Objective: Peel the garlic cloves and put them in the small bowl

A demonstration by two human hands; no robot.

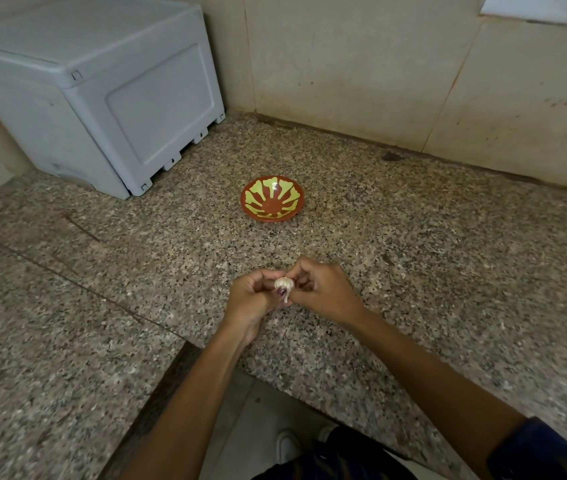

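I've got the garlic (284, 285) right between both hands, held up over the speckled granite counter (413, 258). My left hand (252, 299) curls round it from the nine o'clock side, fingers wrapped in, thumb near its papery skin. My right hand (322, 289) closes in from three o'clock, fingertips pinching at the top of it. A pale stem tail hangs down from it. The small bowl (272, 199), red-brown with yellow-green petals, sits on the counter at twelve o'clock from my hands, well apart. A grey plastic box (102, 95) stands off at ten o'clock, against the wall.
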